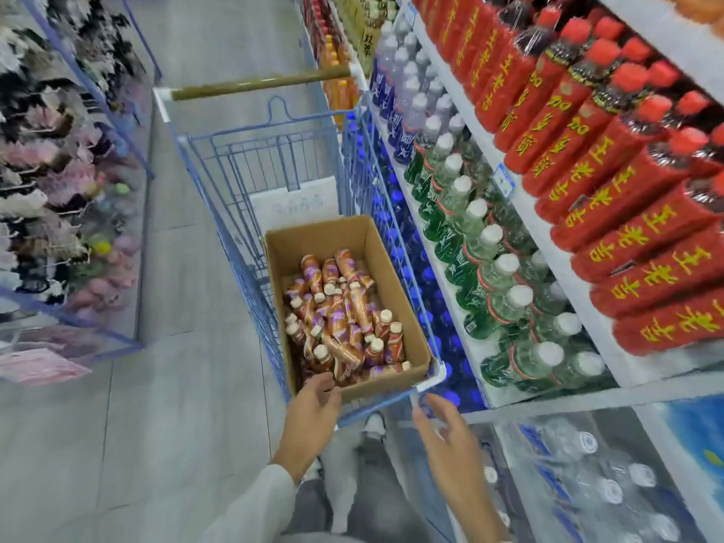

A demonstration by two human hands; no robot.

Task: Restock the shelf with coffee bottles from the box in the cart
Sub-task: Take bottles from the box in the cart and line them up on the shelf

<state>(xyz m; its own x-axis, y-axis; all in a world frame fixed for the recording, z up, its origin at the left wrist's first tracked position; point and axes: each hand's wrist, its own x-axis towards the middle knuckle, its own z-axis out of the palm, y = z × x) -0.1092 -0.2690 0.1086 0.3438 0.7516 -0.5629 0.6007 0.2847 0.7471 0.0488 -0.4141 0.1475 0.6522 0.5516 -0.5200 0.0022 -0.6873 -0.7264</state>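
Left hand (pixel 313 409): fingers are laid over the near rim of the box (pixel 313 244), thumb outside. Whether the rim is gripped cannot be told.
Right hand (pixel 442 436): held spread with straight fingers, nothing carried, just beside the near corner of the cart (pixel 435 376).
Coffee bottles (pixel 344 315): heaped loose in the box, just beyond the left fingertips.
Shelf (pixel 627 372): beyond the right hand, crowded with green bottles (pixel 482 268).
Risk: the heap may be toppled if a buried bottle is pulled, and the cart may be rolled away if the box is tugged.

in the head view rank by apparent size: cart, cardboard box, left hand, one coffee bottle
1. cart
2. cardboard box
3. left hand (closest to the camera, so it looks bigger)
4. coffee bottle
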